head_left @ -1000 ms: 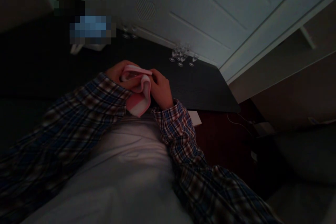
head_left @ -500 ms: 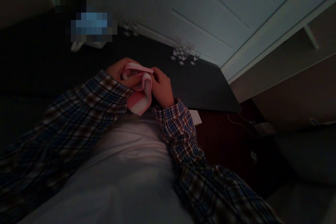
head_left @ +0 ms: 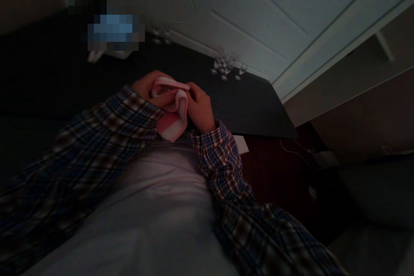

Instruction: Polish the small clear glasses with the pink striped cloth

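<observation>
A pink and white cloth [head_left: 172,125] is bunched between both hands in front of my body, above the near edge of the dark table. My left hand [head_left: 147,88] is wrapped round its left side, and a fold loops over the fingers. At the cloth's right side, my right hand [head_left: 201,108] pinches it with bent fingers. One end of the cloth hangs down between my wrists. Inside the folds a small glint shows, perhaps of something clear, but I cannot make out what it is.
Several small stemmed glasses [head_left: 226,67] stand on the dark table [head_left: 258,108] by the wall, and two more glasses [head_left: 161,34] are farther left. A pale object [head_left: 119,54] lies below a blurred blue patch. A white box-like thing [head_left: 241,144] is below the table edge.
</observation>
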`<state>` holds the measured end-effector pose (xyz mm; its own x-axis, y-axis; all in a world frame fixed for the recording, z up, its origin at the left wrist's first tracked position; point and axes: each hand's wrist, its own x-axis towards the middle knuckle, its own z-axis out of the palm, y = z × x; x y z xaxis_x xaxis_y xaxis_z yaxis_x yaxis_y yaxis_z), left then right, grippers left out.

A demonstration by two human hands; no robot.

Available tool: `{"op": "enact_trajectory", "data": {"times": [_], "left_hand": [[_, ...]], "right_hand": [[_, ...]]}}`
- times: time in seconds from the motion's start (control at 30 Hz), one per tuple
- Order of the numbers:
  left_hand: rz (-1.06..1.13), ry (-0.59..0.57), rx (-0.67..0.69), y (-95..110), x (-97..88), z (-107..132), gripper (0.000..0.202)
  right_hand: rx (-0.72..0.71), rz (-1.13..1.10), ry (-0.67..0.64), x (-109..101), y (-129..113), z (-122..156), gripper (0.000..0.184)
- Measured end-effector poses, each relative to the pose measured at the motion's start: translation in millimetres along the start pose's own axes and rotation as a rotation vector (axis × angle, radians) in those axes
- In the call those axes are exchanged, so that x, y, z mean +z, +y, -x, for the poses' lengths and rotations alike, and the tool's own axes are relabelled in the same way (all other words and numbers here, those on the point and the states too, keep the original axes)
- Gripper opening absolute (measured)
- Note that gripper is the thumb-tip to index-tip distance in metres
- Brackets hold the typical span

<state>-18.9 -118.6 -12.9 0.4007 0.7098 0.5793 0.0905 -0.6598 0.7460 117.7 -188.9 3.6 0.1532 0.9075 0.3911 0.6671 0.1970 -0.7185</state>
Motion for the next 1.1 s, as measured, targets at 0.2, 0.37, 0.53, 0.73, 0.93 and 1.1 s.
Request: {"op": "enact_trajectory", "data": {"times": [0.2, 0.37, 0.53, 0.73, 0.93, 1.1], "left_hand": [[0.002, 0.006, -0.013, 2.7, -0.5, 0.2, 0.034], [-0.038, -0.017, 0.022, -1.8, -1.6, -1.1, 0.037], [-0.004, 0.001, 0.007, -3.8, -0.8, -1.3, 0.039], [0.01, 0.005, 0.026, -2.0, 0.6, -1.3, 0.035], [-0.008, -0.002, -0.006, 3.1, -0.5, 0.7, 0.035], [-0.02, 0.0, -0.011, 1.9, -0.3, 0.9, 0.036]], "right_hand": [[-0.011, 0.015, 0.003, 0.8, 1.2, -0.1, 0.028], [-0.019, 0.02, 0.0, 1.5, 2.5, -0.9, 0.028], [-0.021, 0.027, 0.012, 1.1, 1.5, -0.8, 0.027], [-0.007, 0.01, 0.017, 1.2, 0.5, -0.9, 0.026], [-0.007, 0.013, 0.003, 0.6, 0.4, -0.6, 0.027], [0.002, 0.017, -0.001, -0.5, -2.0, 0.1, 0.027]]}}
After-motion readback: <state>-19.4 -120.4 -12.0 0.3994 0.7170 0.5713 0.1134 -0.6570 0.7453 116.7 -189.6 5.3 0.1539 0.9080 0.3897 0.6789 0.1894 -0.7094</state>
